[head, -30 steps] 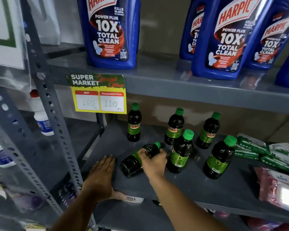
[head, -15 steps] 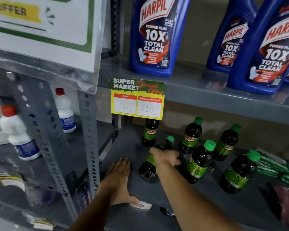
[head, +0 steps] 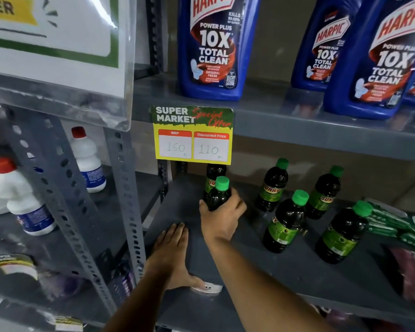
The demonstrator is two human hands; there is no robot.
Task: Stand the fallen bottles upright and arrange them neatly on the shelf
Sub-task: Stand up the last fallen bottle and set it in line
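A second before, the bottle (head: 218, 195) lay fallen; now the right hand (head: 222, 218), fingers wrapped around it, held it upright at the shelf's (head: 177, 204) left, while the left hand (head: 170, 255) lay flat, fingers together.

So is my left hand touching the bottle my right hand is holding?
Apart. The head view shows the left hand flat on the shelf, with bare shelf between it and the bottle gripped by the right hand.

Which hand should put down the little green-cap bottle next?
The right hand, probably. It already grips the dark bottle, cap up, just in front of another bottle. The left hand lies flat on the shelf, holding nothing.
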